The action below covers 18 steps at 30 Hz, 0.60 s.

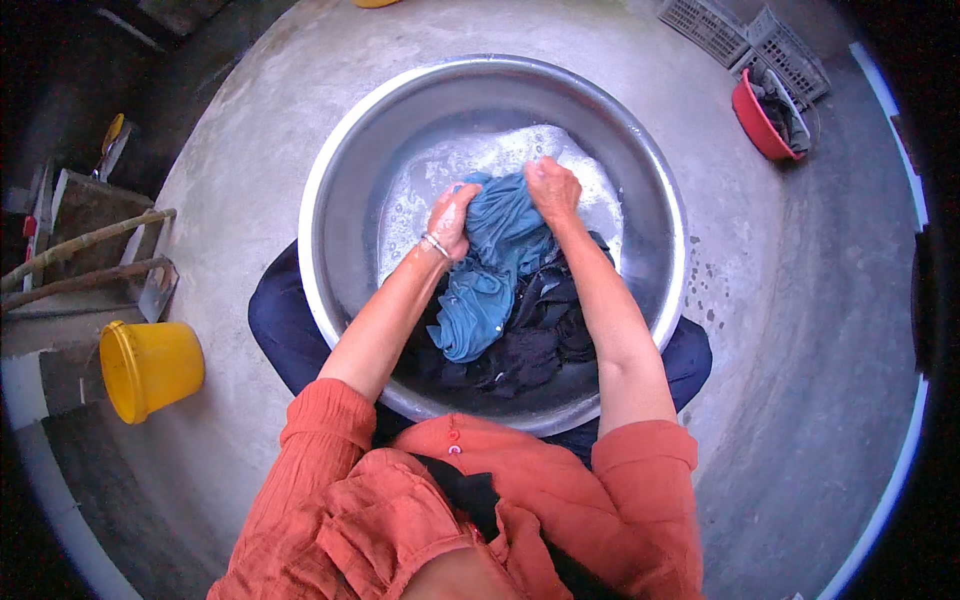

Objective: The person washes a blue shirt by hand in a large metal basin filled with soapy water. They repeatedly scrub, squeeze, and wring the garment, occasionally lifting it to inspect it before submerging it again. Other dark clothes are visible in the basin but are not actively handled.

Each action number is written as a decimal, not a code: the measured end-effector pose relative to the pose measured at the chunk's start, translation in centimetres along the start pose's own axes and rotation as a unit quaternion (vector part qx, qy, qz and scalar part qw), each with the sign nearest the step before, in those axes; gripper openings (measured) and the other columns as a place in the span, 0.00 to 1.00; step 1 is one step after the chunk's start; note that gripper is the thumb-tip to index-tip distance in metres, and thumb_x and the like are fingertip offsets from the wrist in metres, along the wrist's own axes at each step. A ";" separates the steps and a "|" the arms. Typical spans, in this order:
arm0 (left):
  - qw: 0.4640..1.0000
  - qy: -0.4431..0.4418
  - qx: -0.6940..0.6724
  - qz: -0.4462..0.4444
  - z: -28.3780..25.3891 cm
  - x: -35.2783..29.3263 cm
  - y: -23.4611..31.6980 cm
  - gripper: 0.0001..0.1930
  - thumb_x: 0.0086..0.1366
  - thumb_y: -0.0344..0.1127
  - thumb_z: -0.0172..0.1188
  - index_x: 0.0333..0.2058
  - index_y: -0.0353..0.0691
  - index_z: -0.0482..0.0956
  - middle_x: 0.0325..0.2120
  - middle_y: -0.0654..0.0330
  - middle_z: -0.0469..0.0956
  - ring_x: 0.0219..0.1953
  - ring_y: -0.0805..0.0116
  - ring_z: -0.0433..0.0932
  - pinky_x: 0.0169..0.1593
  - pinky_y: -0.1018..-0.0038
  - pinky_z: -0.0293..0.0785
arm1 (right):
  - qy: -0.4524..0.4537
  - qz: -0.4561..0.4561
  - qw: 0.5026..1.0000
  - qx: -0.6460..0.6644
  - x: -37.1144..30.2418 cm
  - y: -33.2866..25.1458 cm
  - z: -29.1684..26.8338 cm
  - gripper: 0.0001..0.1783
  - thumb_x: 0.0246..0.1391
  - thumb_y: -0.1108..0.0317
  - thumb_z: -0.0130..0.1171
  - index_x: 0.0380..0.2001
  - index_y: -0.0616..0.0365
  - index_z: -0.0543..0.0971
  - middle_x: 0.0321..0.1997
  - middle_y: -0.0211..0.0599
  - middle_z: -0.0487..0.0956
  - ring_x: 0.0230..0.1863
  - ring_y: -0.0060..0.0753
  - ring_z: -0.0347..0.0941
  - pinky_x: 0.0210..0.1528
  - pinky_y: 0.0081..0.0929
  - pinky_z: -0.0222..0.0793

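Observation:
Between my knees stands a wide metal basin (345, 165) with foamy water (410, 185) in its far part. A wet blue garment (495, 235) is bunched up over the water. My left hand (452, 218), with a bracelet at the wrist, is closed on its left side. Suds cling to those fingers. My right hand (552, 190) is a fist gripping the garment's upper right edge. The lower end of the blue cloth drapes over dark wet clothes (540, 340) in the near part of the basin.
A yellow bucket (155, 368) lies tilted at the left, near wooden poles (90, 240) and a dustpan-like metal piece (157, 290). At the far right are a red tub (765, 120) with dark cloth and grey plastic crates (785, 55). Wet spots mark the concrete floor.

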<state>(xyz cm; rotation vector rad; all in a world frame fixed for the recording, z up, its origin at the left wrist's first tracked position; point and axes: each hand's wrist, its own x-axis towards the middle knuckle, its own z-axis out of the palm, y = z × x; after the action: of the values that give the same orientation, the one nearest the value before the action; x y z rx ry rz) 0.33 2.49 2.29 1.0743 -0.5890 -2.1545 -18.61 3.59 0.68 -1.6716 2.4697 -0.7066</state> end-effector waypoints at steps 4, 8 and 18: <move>0.996 0.033 0.042 -0.066 -6.4 3.3 -1.5 0.23 0.55 0.48 0.56 0.44 0.37 0.70 0.47 0.52 0.69 0.47 0.58 0.70 0.49 0.57 0.64 | -0.062 0.203 0.977 -0.005 -1.1 0.3 -2.2 0.28 0.47 0.44 0.50 0.48 0.47 0.67 0.56 0.55 0.61 0.53 0.65 0.58 0.49 0.52 0.58; 0.999 0.007 0.043 -0.022 -2.8 2.2 -1.2 0.31 0.57 0.59 0.50 0.52 0.44 0.64 0.49 0.56 0.67 0.52 0.58 0.65 0.53 0.54 0.62 | -0.085 0.084 0.986 0.119 -3.1 -1.0 2.1 0.27 0.45 0.50 0.55 0.46 0.54 0.71 0.56 0.66 0.58 0.54 0.64 0.57 0.55 0.47 0.56; 0.996 -0.038 -0.078 -0.002 -3.5 0.9 -0.6 0.18 0.61 0.49 0.46 0.38 0.41 0.73 0.32 0.58 0.75 0.38 0.65 0.73 0.44 0.68 0.70 | 0.092 -0.267 0.911 0.300 -8.0 -12.7 -0.7 0.08 0.43 0.66 0.56 0.18 0.58 0.73 0.21 0.40 0.71 0.24 0.43 0.70 0.28 0.36 0.67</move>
<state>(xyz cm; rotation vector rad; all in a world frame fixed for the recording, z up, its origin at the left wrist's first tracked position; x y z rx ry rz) 2.60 1.88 -0.47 0.9133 -0.4448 -2.2119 -4.68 7.18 5.06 -2.0517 1.5781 -1.5466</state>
